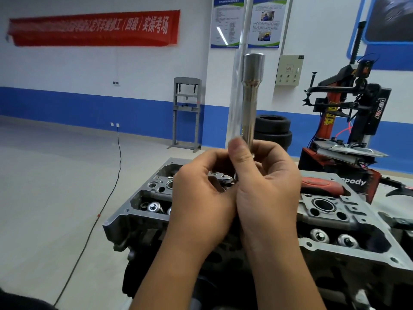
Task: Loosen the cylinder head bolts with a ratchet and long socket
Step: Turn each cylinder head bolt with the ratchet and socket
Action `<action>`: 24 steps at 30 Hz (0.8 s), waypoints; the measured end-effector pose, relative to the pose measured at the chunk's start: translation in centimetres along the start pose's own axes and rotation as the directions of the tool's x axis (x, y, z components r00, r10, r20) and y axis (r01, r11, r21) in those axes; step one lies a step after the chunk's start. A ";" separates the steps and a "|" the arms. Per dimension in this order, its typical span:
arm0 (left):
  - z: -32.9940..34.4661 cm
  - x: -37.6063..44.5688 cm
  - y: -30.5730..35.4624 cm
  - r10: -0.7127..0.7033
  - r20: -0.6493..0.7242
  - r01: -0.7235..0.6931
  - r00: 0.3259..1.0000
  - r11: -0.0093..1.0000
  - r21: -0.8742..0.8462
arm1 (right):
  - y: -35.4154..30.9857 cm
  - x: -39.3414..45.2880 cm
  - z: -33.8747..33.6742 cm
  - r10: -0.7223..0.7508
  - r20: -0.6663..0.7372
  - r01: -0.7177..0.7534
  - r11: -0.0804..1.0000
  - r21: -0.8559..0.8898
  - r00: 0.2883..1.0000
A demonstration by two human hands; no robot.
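Note:
A long chrome socket (pixel 250 97) stands upright in front of me, its open end up. My right hand (pixel 268 189) grips its lower end, thumb against the shaft. My left hand (pixel 201 193) curls round something at the socket's base, where a bit of chrome metal shows; what it holds is hidden by my fingers. Both hands hover above the grey cylinder head (pixel 348 222), whose valve springs (pixel 320 234) show on either side. A red-handled tool (pixel 321 185) lies on the head behind my right hand.
A tyre changer machine (pixel 348 113) stands at the back right with stacked tyres (pixel 273 130) beside it. A grey shop press (pixel 186 113) stands against the blue-and-white wall. A black cable (pixel 111 186) runs across the floor on the left.

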State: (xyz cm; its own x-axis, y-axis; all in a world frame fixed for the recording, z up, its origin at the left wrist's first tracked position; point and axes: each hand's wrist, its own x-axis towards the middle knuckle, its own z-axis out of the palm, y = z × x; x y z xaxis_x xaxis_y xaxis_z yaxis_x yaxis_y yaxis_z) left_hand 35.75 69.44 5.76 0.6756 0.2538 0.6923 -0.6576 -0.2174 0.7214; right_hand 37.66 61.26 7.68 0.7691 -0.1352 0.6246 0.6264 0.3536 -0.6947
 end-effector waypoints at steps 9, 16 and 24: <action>-0.2 0.3 0.2 0.010 0.112 -0.011 0.994 1.000 0.009 | 0.0 0.1 0.0 0.031 0.004 -0.031 0.999 0.045 1.000; -0.6 0.4 0.0 -0.016 0.138 0.012 0.990 1.000 0.025 | 0.1 0.0 -0.4 -0.050 -0.088 0.049 0.999 -0.011 0.995; 0.2 0.0 -0.3 0.010 0.035 -0.014 0.999 0.993 0.118 | -0.2 -0.1 -0.2 -0.009 -0.109 0.019 0.996 0.089 0.994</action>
State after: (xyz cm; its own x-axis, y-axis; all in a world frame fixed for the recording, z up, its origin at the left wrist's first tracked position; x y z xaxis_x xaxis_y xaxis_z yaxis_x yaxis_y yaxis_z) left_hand 36.00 69.33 5.57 0.6802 0.2186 0.6996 -0.6228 -0.3309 0.7089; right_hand 37.48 60.96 7.71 0.7724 -0.2383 0.5887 0.6272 0.4318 -0.6482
